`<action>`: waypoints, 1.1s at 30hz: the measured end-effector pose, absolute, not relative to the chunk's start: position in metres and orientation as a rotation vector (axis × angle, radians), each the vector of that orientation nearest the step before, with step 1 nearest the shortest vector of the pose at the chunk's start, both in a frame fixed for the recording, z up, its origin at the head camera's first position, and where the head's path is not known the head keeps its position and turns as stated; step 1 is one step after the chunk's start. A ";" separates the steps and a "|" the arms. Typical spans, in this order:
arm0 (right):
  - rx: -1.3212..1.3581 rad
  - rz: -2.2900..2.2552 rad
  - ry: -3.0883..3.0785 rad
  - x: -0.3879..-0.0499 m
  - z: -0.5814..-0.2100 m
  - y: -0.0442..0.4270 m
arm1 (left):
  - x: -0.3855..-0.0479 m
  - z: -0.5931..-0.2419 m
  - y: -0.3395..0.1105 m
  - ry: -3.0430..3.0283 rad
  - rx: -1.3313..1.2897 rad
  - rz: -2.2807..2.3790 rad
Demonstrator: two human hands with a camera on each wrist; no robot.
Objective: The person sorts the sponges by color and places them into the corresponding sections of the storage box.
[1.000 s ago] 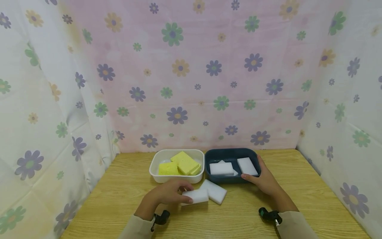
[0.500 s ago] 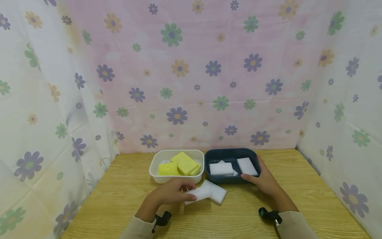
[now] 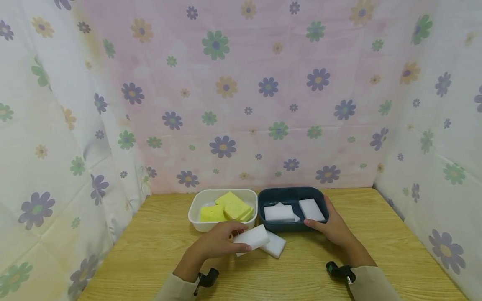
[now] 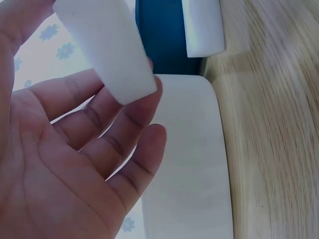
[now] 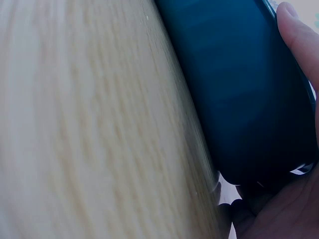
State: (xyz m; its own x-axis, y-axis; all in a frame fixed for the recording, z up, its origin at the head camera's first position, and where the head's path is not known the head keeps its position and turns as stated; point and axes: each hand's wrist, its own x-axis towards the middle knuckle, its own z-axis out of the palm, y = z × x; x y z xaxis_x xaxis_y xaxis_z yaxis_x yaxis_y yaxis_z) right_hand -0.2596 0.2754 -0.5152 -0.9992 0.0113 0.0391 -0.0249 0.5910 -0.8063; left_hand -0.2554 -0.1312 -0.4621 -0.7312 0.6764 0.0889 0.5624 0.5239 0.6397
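My left hand (image 3: 218, 241) pinches a white sponge (image 3: 253, 238) between thumb and fingers, tilted up and lifted off the table in front of the white bin. In the left wrist view that sponge (image 4: 109, 50) sits at the fingertips, the palm turned to the camera. Behind it, a second white sponge (image 3: 275, 244) lies on the table, partly covered. At the right end of the dark blue bin (image 3: 290, 226), my right hand (image 3: 335, 225) grips the wall, thumb at the front rim. Several white sponges (image 3: 278, 212) lie inside this bin.
Left of the blue bin and close against it stands a white bin (image 3: 222, 226) holding several yellow sponges (image 3: 234, 205). Both bins are near the back of the wooden table (image 3: 286, 276). A flowered curtain (image 3: 248, 108) rises behind and at both sides.
My left hand has moved slightly right and up, tilting the held sponge so its far end rises over the one on the table. My right hand stays on the blue bin.
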 end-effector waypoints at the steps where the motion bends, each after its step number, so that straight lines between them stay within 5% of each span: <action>1: 0.013 1.405 -2.765 -0.260 -0.515 0.275 | -0.255 -0.462 -0.130 2.595 1.067 1.001; 33: -0.005 1.424 -2.755 -0.262 -0.519 0.277 | -0.274 -0.421 -0.052 2.980 0.882 0.932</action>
State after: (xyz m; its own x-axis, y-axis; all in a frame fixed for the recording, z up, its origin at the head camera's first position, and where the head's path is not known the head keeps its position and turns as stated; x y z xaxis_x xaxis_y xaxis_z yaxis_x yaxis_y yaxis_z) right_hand -0.2624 0.2766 -0.5188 -0.9992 0.0215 0.0345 -0.0157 0.5783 -0.8157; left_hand -0.2742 -0.0516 -0.4213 -0.8475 0.4682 0.2503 0.5273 0.6880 0.4985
